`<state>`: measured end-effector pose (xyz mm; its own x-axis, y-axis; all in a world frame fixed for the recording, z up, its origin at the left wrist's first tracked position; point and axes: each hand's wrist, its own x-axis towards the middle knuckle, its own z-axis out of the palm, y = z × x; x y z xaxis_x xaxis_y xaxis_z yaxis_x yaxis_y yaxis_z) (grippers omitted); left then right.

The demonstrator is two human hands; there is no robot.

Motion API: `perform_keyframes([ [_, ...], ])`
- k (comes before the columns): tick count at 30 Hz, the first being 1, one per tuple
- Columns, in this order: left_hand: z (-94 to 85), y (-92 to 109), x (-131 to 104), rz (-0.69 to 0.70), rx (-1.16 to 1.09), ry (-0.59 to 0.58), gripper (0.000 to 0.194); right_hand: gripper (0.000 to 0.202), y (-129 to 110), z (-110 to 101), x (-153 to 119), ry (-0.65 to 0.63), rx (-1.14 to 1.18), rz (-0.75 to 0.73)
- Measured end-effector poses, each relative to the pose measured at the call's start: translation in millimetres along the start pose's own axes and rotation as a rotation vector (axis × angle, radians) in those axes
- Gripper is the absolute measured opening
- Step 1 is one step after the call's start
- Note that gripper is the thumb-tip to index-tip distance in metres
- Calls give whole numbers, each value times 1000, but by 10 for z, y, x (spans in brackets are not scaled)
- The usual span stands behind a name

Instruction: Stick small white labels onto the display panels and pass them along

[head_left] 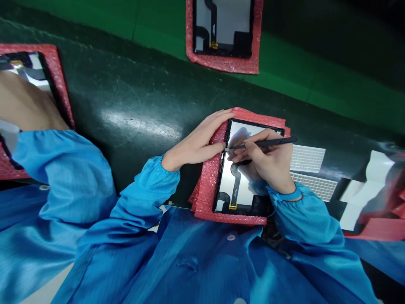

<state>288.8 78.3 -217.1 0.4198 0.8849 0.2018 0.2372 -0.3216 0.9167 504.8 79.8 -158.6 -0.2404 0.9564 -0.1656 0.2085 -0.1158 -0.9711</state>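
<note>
A tablet screen panel (228,177) with a black frame, a silvery back and a dark ribbon cable (236,181) lies in front of me on red bubble wrap (209,185). My left hand (199,143) rests along the panel's left edge. Its fingers are stretched out over the wrap, and the thumb tip touches the frame. Held like a pen, a pair of black tweezers (272,142) is in my right hand (268,160) above the panel. The thin tip meets the left frame beside my left thumb, at a small pale piece (227,149).
A co-worker's hand (28,105) covers part of another panel on red wrap (61,80) at the left. One more wrapped panel (232,21) lies on the green strip (158,25) ahead. White label sheets (308,158) and white paper strips (376,169) are to the right.
</note>
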Motion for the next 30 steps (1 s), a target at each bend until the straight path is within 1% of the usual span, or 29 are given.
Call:
perform_keyframes([
  [5, 15, -24, 4, 18, 8, 10, 67, 17, 3, 0, 9, -1, 22, -17],
  [11, 35, -129, -4, 126, 3, 25, 68, 24, -32, 31, 20, 2, 44, -4],
  [14, 51, -165, -5, 156, -8, 42, 66, 23, -39, 37, 23, 3, 40, -5],
  [23, 111, -197, 10, 181, 45, 81, 67, 23, -57, 41, 35, -7, 46, -29],
  [30, 190, -198, 18, 157, 138, 135, 72, 24, 30, 16, 66, -9, 79, 1],
])
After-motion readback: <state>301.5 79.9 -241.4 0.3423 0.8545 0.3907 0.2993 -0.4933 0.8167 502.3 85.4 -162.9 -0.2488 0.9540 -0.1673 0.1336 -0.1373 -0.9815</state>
